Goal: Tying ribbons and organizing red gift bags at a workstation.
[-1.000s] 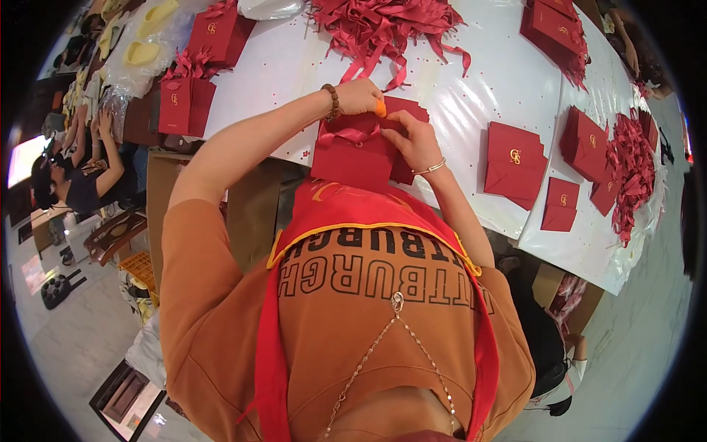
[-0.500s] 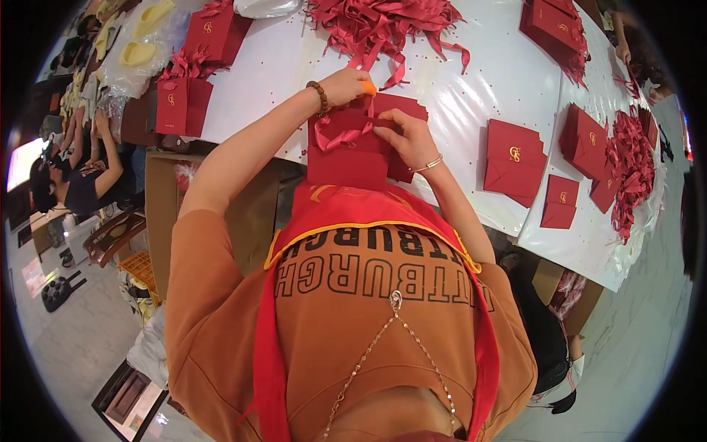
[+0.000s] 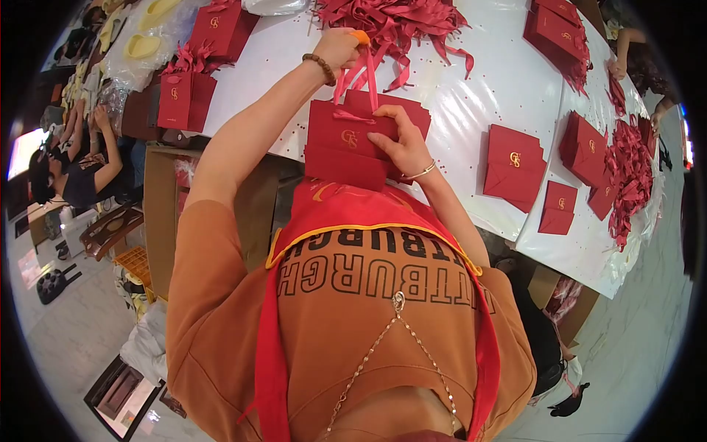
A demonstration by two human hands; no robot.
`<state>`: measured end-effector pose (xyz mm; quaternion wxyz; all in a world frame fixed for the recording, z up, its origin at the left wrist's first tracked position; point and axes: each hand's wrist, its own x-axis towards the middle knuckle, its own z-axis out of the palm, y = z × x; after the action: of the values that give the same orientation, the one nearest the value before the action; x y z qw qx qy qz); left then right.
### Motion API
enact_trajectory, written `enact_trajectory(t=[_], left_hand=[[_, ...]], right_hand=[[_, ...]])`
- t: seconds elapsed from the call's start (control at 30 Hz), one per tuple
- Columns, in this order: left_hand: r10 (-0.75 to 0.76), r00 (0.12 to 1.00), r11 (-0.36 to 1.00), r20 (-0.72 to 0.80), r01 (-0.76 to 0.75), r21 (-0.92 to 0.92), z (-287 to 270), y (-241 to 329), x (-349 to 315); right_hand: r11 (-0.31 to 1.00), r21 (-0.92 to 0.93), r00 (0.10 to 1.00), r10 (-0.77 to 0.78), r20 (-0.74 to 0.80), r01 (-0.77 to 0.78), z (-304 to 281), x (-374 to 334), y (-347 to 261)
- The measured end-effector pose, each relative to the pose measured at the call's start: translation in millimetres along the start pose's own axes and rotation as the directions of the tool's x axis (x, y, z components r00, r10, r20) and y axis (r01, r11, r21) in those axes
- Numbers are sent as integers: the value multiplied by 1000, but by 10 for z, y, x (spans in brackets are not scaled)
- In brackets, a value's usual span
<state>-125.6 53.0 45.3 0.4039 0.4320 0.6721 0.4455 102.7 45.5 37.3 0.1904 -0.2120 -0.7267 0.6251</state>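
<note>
While the left grip (image 3: 337,53) sits up at the far side of the bag, it's curled closed on a length of pinkish-red ribbon (image 3: 370,82), whose strands run down pretty straight to the bag's top edge. One digit on that side has an orange cover (image 3: 360,37), and there's a brown beaded bracelet (image 3: 322,68) on the wrist. The bag itself is a red paper one (image 3: 350,140) with a gold emblem, right at the near edge of the worktop (image 3: 471,81), just in front of the red apron (image 3: 346,197). A short bit of ribbon also loops across its front near the top.

Right grip (image 3: 405,144) is half curled, thumb and index spread apart against the bag's front; can't tell if it's actually pinching the paper. More red bags (image 3: 418,118) lie flat behind it.

Big tangle of red ribbons (image 3: 398,26) on the far side. Over on the right: a flat stack of bags (image 3: 513,166), a single smaller-looking red piece (image 3: 558,208) beside it, and another ribbon heap (image 3: 628,184). On the left, bags with ribbons stand upright (image 3: 177,103), and beyond those are some yellow shoes (image 3: 141,48) on clear plastic
</note>
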Motion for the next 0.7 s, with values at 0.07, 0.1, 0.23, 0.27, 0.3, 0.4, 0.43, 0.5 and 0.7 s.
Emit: enact_trajectory(t=[0.07, 0.1, 0.23, 0.27, 0.3, 0.4, 0.43, 0.5, 0.7], left_hand=[[-259, 965, 881, 37, 252, -401, -34, 49, 13], [-229, 973, 884, 40, 225, -409, -14, 61, -8], [-211, 973, 759, -96, 101, -643, -61, -11, -167], [-279, 945, 674, -171, 66, -736, -90, -170, -207], [-185, 982, 620, 23, 135, -773, -146, -666, -225], [64, 896, 118, 439, 430, -895, 259, -774, -559], [53, 896, 152, 440, 428, -891, 444, -605, -656], [28, 900, 219, 435, 419, -881, 578, -341, -826], [-254, 951, 515, 175, 286, -808, 701, -20, -924]], right_hand=[[996, 60, 998, 63, 13, -63, -5, 6, 26], [984, 177, 1000, 13, -7, -11, 13, -5, 116], [826, 560, 996, 83, -13, -62, -30, -60, 54], [827, 559, 997, 81, -15, -59, -46, -48, 26], [772, 632, 995, 94, -23, -59, -57, -26, -24], [697, 716, 993, 113, -42, -49, -97, 39, 2], [739, 673, 991, 108, -75, -30, -78, 42, 80], [780, 626, 990, 102, -103, -15, -71, 47, 117], [999, 41, 922, -14, -386, 32, -277, -25, 155]])
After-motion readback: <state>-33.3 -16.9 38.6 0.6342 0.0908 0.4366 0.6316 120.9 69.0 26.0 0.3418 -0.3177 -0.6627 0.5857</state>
